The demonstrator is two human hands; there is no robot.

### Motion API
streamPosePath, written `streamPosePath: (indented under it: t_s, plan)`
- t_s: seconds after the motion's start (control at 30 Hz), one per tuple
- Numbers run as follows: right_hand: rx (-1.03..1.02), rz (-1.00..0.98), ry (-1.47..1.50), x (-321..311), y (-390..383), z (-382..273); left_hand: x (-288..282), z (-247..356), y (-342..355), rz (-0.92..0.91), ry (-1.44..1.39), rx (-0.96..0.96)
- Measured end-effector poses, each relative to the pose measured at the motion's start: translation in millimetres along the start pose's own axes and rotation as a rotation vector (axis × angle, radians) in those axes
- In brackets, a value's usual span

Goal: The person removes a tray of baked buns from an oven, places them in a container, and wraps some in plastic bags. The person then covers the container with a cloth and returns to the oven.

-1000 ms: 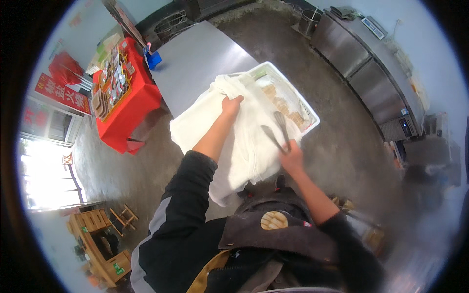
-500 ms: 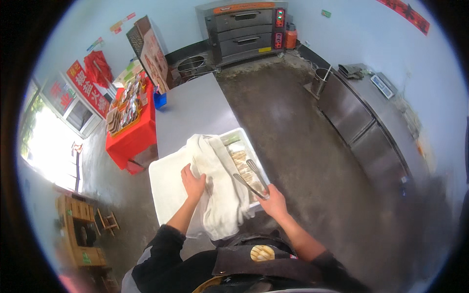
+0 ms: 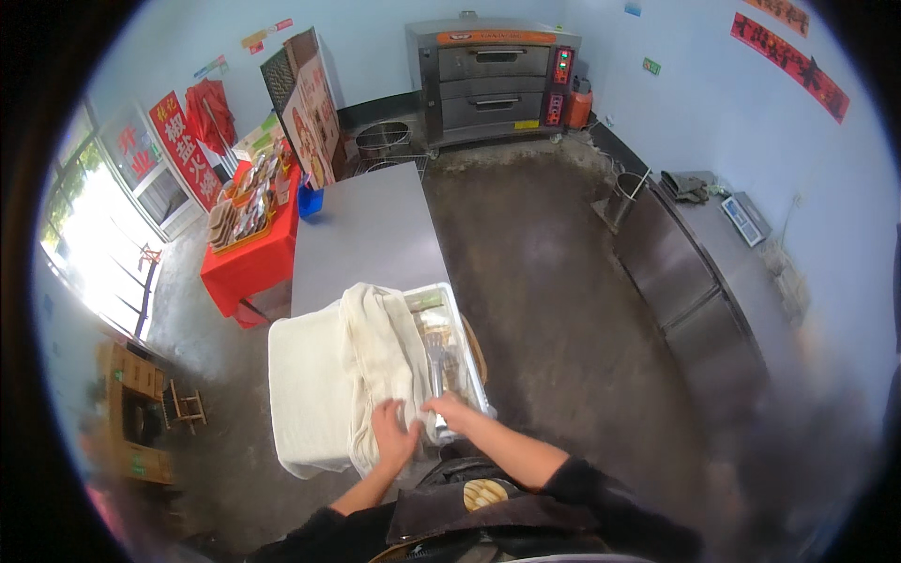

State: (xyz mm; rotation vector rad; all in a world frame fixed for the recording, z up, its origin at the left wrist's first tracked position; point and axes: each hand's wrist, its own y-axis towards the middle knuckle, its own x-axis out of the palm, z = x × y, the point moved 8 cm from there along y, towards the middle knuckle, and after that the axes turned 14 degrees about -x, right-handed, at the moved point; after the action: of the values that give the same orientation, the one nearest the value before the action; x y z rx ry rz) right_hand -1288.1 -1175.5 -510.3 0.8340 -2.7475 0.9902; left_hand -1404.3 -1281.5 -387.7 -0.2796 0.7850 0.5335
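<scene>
My right hand (image 3: pixel 452 411) is closed round the handle of metal tongs (image 3: pixel 435 368). The tongs point away from me over the uncovered right side of a white plastic tub (image 3: pixel 472 361), their arms close together. Pale items lie in the tub, too blurred to name. A cream cloth (image 3: pixel 380 342) lies folded back in a thick bunch along that opening, and the rest of it covers the left side. On the near part of this bunch rests my left hand (image 3: pixel 395 436), thumb apart from the fingers and nothing visibly held.
The tub stands at the near end of a grey metal table (image 3: pixel 371 220). To the left, a red-covered table (image 3: pixel 246 280) bears packaged goods. A deck oven (image 3: pixel 495 86) stands at the back wall; a steel counter (image 3: pixel 690 244) with a scale (image 3: pixel 744 218) runs along the right.
The tongs have swung left and their arms have come together. My right hand has moved left and nearer to me. My left hand has slid nearer along the cloth, beside the right. The view has shifted.
</scene>
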Motion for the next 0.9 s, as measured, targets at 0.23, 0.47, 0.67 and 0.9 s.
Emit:
streamPosePath:
  t_s: [0.23,0.47,0.67,0.9]
  plan:
    - [-0.312,-0.296,-0.670,105.4,-33.8,-87.6,-24.8,-34.9,-8.6,0.223,-0.427,-0.288]
    - [-0.334,0.053,-0.629,65.0,61.4,-88.1,-53.3,-86.7,-41.0,0.246,-0.706,-0.769]
    - [-0.187,0.125,-0.095,22.7,185.7,-79.7,-22.5,-51.7,-54.7,0.445,-0.643,-0.907]
    - [-0.663,0.012,-0.534,29.5,152.4,-204.7,8.9,12.4,-80.7,0.793,-0.388,-0.972]
